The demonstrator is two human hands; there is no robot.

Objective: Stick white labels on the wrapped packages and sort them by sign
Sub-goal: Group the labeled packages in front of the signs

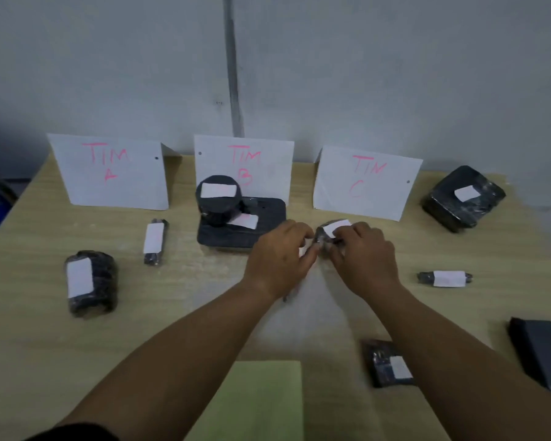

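Holding small wrapped package (322,239) between curled fingers: left hand (280,253) at left side, right hand (365,259) at right; white label (336,226) atop, seemingly part-stuck.

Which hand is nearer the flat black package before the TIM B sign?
Left. The left hand almost touches the flat package; the right hand is farther right.

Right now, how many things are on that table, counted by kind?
Black wrapped packages: 9, one of them cut off at the right edge
Paper signs: 3
Green sheet: 1
Total: 13
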